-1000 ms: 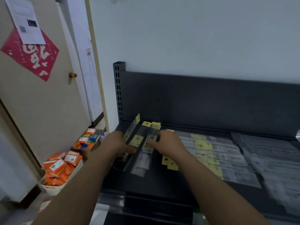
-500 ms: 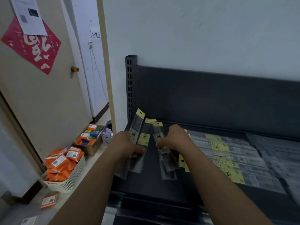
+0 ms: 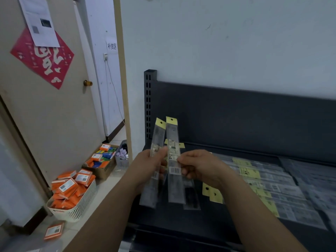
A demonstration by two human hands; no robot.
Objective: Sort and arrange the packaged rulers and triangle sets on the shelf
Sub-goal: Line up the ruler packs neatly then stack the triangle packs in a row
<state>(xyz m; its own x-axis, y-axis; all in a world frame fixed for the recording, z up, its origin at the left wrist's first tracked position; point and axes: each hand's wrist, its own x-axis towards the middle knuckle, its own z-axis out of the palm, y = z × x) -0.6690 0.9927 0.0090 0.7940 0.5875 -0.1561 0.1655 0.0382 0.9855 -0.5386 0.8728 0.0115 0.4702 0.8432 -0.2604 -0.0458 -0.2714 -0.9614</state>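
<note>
Both hands hold long clear ruler packs with yellow hang tabs, upright above the left end of the dark shelf [image 3: 163, 217]. My left hand [image 3: 145, 166] grips the left ruler pack [image 3: 157, 137] near its middle. My right hand [image 3: 198, 167] pinches the right ruler pack [image 3: 173, 137] at its edge, with more packs behind it. A row of packaged rulers [image 3: 254, 177] lies flat on the shelf to the right, and paler packs [image 3: 312, 182] lie further right.
The shelf's dark back panel [image 3: 236, 115] and slotted post [image 3: 148, 106] stand behind. On the floor at left are a white basket of orange boxes [image 3: 72, 195], a cardboard box of coloured packs [image 3: 101, 160], a small grey basket [image 3: 122, 157] and a door [image 3: 45, 106].
Both hands lifted the ruler packs off the shelf and raised them upright, bringing them closer together. The view shifted left and down slightly.
</note>
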